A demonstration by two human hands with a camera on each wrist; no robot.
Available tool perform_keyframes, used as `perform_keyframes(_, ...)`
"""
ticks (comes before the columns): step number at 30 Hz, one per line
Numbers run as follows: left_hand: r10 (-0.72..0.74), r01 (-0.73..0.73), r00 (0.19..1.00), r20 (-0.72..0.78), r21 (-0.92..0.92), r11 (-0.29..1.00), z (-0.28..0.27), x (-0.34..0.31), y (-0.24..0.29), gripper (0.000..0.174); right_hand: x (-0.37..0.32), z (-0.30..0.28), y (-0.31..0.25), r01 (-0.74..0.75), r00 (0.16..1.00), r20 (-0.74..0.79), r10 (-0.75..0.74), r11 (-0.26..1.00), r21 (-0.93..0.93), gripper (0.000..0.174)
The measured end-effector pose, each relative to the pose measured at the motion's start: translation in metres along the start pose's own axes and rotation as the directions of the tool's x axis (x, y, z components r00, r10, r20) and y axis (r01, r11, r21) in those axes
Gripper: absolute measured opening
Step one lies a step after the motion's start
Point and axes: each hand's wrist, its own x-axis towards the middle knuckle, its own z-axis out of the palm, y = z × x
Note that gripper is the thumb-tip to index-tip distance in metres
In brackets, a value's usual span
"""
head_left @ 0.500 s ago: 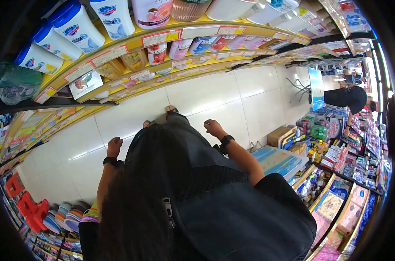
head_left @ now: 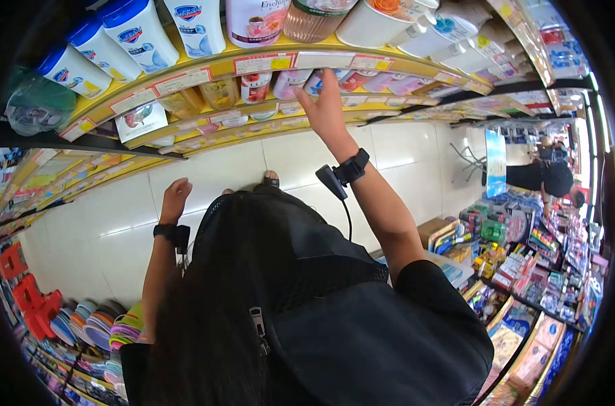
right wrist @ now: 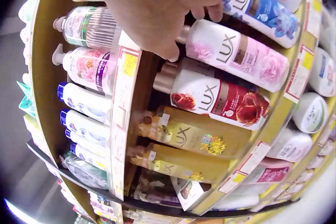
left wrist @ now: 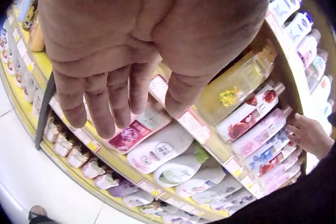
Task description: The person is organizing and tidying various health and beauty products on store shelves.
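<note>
My right hand (head_left: 327, 111) reaches to the shelf of LUX body wash bottles, thumb spread from the fingers. In the right wrist view, the thumb and fingertips of that hand (right wrist: 157, 3) are on either side of the cap end of a pink-flowered LUX bottle (right wrist: 236, 56). A blue-flowered bottle (right wrist: 268, 11) and a red-flowered one (right wrist: 220, 98) flank it; yellow bottles (right wrist: 194, 132) stand beyond. Low over the floor hangs my left hand (head_left: 175, 201), holding nothing, fingers loosely extended. The left wrist view shows its palm (left wrist: 152, 40) overlapping shelved bottles.
Price labels (head_left: 263, 63) line the shelf edge. White bottles with blue caps (head_left: 141, 37) stand on the shelf above. Red plastic stools (head_left: 33, 304) and stacked basins (head_left: 97, 325) are behind at left. Farther right, a person (head_left: 558, 172) stands near a folding table (head_left: 495, 162).
My right hand has gone from beside the body up and forward to the LUX bottles. The left hand has risen slightly, and the head view has shifted a little.
</note>
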Motion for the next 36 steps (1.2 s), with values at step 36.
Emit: perform_keyframes(36,0.387,-0.322,0.834,0.393,-0.222,0.92,0.093,0.024,0.201,0.058,0.001,-0.017,-0.035,-0.204,0.731,0.68,-0.065,0.929,0.308,0.05)
